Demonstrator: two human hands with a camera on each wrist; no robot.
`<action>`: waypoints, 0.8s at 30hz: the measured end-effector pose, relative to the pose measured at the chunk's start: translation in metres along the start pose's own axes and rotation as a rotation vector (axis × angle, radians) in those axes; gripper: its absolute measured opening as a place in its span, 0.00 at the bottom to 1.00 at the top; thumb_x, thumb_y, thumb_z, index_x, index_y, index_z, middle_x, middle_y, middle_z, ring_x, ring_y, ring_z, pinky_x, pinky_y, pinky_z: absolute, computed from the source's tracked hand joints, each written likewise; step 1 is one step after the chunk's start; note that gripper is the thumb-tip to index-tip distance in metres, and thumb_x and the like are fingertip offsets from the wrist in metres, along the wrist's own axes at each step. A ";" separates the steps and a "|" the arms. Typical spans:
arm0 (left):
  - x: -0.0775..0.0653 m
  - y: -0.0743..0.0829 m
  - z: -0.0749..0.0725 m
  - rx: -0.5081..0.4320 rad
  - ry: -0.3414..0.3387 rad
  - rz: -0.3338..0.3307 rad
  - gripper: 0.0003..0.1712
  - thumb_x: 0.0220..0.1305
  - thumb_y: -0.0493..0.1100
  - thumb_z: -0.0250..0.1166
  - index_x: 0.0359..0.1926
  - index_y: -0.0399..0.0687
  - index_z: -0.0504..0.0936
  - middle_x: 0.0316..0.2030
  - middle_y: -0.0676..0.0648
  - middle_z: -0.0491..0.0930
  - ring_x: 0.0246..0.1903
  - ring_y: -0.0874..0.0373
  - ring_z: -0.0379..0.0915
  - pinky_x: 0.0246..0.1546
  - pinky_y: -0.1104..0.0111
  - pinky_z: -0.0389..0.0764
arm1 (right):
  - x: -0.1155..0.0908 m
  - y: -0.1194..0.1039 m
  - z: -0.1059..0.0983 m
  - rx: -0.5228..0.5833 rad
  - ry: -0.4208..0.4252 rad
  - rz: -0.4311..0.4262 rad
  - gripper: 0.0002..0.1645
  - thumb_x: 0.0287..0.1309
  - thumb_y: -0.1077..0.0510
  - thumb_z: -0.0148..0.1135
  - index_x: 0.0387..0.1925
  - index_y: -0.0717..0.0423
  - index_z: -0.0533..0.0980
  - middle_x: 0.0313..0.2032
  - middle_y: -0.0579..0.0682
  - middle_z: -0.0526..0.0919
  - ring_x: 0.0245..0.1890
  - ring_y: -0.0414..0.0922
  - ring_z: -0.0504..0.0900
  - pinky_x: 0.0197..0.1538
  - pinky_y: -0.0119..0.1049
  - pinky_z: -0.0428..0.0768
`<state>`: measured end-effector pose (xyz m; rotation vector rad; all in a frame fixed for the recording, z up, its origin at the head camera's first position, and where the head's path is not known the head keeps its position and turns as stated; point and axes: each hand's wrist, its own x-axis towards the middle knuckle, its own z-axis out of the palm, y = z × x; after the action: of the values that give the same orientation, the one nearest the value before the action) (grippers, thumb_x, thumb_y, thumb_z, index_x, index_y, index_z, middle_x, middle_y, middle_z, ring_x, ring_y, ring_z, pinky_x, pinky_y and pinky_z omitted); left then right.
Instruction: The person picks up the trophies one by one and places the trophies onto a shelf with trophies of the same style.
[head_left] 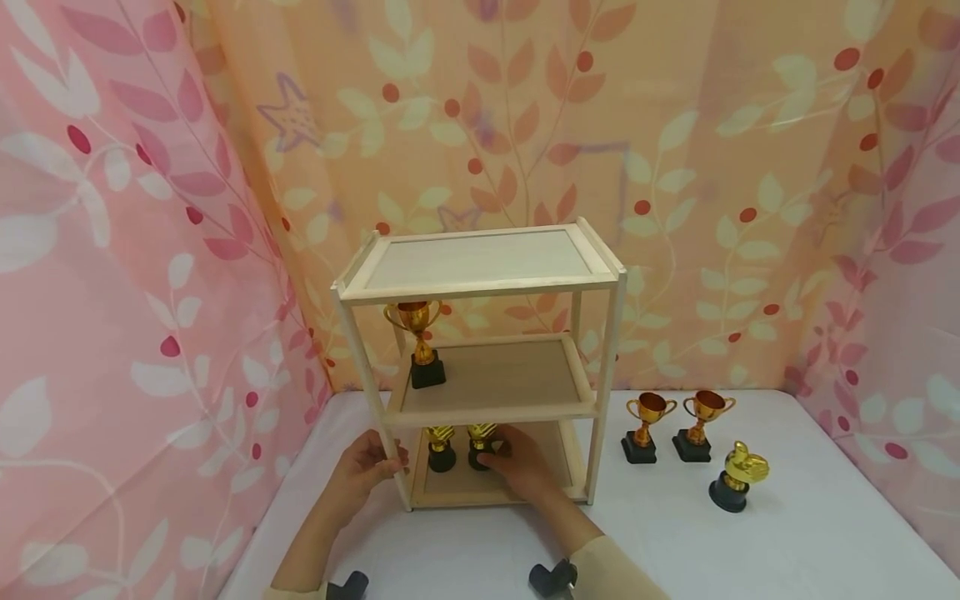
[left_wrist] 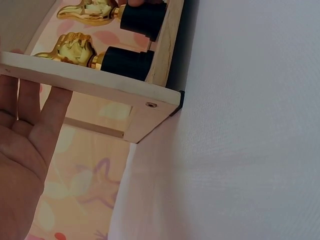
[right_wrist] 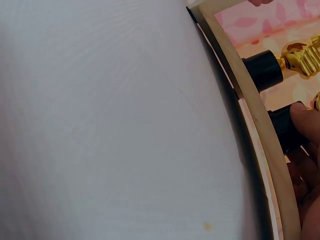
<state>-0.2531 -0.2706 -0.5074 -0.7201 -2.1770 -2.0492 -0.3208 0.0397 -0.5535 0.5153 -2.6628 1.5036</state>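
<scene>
A small three-tier wooden shelf stands on the white-covered table. My left hand holds its left front post low down, fingers reaching behind the wood. On the bottom tier are two gold hand-shaped trophies with round black bases, their tops partly hidden by the middle tier in the head view. The left trophy stands by itself. My right hand grips the right trophy at its black base, thumb on the near side. That base sits close over the bottom board.
A gold cup trophy occupies the middle tier's left side. Right of the shelf stand two more cup trophies, one nearer and one farther right, plus a gold hand-shaped trophy. Floral curtains enclose the table.
</scene>
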 end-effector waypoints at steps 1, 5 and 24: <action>0.000 0.000 0.000 0.000 -0.003 0.004 0.09 0.71 0.29 0.60 0.48 0.34 0.70 0.44 0.44 0.84 0.46 0.50 0.85 0.49 0.60 0.87 | 0.000 -0.001 0.000 -0.003 0.002 0.000 0.25 0.59 0.43 0.73 0.55 0.46 0.78 0.48 0.43 0.84 0.43 0.40 0.79 0.47 0.37 0.79; 0.001 -0.001 0.000 -0.007 -0.003 0.000 0.10 0.71 0.28 0.60 0.49 0.32 0.69 0.44 0.44 0.84 0.46 0.50 0.85 0.49 0.60 0.87 | -0.001 -0.002 -0.001 -0.015 0.009 -0.001 0.26 0.59 0.44 0.74 0.56 0.47 0.79 0.49 0.44 0.84 0.44 0.40 0.79 0.48 0.38 0.79; 0.001 -0.004 -0.003 -0.035 -0.009 -0.003 0.10 0.70 0.26 0.59 0.49 0.32 0.69 0.44 0.47 0.84 0.47 0.44 0.84 0.48 0.60 0.87 | -0.012 -0.011 -0.005 0.012 0.046 0.034 0.33 0.57 0.54 0.76 0.62 0.54 0.74 0.57 0.53 0.80 0.54 0.50 0.79 0.53 0.47 0.80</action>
<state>-0.2557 -0.2732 -0.5102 -0.7311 -2.1527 -2.0947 -0.3068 0.0419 -0.5435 0.4325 -2.6423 1.5225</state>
